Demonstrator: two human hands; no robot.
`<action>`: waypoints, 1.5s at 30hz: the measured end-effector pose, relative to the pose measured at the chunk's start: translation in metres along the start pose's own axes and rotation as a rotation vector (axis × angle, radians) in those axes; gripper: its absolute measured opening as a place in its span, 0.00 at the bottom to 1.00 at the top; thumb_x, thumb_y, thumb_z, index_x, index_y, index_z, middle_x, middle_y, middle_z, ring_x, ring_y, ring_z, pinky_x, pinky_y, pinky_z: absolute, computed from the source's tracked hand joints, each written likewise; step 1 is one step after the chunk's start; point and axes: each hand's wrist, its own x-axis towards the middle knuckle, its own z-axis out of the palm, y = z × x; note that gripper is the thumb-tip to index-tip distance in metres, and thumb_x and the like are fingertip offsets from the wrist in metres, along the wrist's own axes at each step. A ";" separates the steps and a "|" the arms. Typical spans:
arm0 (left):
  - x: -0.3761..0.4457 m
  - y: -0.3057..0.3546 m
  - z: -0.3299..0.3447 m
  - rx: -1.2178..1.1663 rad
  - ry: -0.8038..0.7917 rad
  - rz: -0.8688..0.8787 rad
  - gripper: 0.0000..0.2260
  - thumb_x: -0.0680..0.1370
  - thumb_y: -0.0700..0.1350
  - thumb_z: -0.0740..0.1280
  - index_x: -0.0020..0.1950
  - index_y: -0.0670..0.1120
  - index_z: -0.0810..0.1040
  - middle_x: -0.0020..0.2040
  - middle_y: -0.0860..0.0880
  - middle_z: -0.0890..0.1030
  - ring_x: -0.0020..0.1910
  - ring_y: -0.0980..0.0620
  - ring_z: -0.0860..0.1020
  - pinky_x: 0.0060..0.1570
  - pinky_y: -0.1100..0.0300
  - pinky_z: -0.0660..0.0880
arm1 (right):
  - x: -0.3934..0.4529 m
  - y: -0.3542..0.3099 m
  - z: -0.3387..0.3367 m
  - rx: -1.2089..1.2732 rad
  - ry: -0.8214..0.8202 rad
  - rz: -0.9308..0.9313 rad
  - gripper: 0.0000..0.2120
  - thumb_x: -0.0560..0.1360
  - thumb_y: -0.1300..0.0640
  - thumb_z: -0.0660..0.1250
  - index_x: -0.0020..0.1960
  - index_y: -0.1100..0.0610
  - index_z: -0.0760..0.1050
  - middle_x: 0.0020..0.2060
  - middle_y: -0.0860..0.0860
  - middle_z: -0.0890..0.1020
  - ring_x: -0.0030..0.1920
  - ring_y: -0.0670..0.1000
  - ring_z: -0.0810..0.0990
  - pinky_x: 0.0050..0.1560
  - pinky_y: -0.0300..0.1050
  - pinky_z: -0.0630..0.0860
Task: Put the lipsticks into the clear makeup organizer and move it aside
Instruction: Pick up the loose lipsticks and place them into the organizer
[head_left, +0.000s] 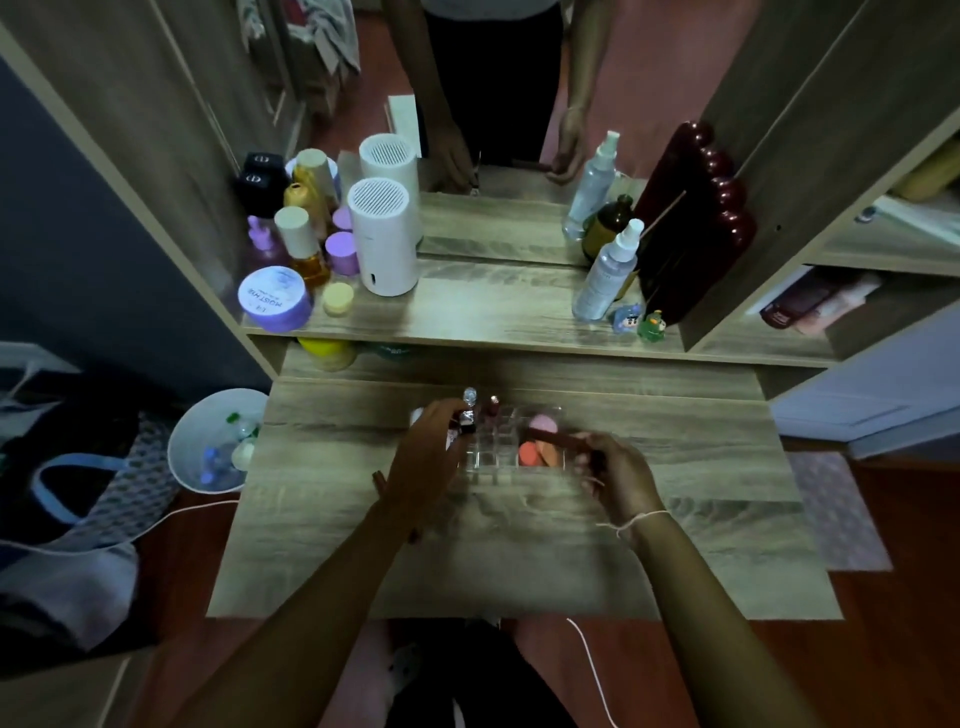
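A clear makeup organizer (493, 457) with small square cells sits in the middle of the wooden table (701, 467). Two lipsticks (491, 408) stand upright in its back-left cells. Pink and orange makeup sponges (537, 447) lie in its right compartment. My left hand (426, 457) is over the organizer's left side, its fingers closed on a dark lipstick (466, 422) held above a cell. My right hand (615, 473) is at the organizer's right edge and holds a long reddish-brown lipstick (558, 436) pointing left over the sponges.
The shelf behind carries jars, bottles and a white ribbed cylinder (382, 236) on the left. A spray bottle (610, 270), small figurines and a dark red mirror frame (696, 223) stand on the right. A white bin (218, 441) sits on the floor at the left.
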 end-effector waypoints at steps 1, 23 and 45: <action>0.001 -0.002 0.000 0.004 0.004 0.003 0.13 0.76 0.39 0.68 0.60 0.42 0.76 0.56 0.43 0.80 0.55 0.43 0.77 0.55 0.48 0.76 | 0.004 -0.003 0.002 -0.014 0.003 -0.009 0.11 0.76 0.63 0.57 0.46 0.61 0.79 0.26 0.52 0.74 0.25 0.47 0.71 0.24 0.39 0.63; 0.005 -0.011 0.017 0.086 0.011 0.004 0.11 0.75 0.36 0.69 0.56 0.43 0.78 0.50 0.43 0.82 0.51 0.43 0.76 0.49 0.52 0.73 | 0.032 -0.008 0.002 -0.083 0.025 -0.104 0.07 0.75 0.62 0.63 0.42 0.55 0.79 0.31 0.55 0.78 0.31 0.50 0.74 0.31 0.42 0.66; -0.014 -0.012 0.013 0.071 0.048 -0.095 0.16 0.76 0.41 0.68 0.64 0.43 0.73 0.63 0.42 0.75 0.56 0.50 0.77 0.52 0.64 0.72 | 0.049 -0.018 0.032 -0.732 -0.118 -0.542 0.07 0.73 0.60 0.70 0.52 0.56 0.80 0.47 0.53 0.83 0.48 0.48 0.79 0.50 0.40 0.76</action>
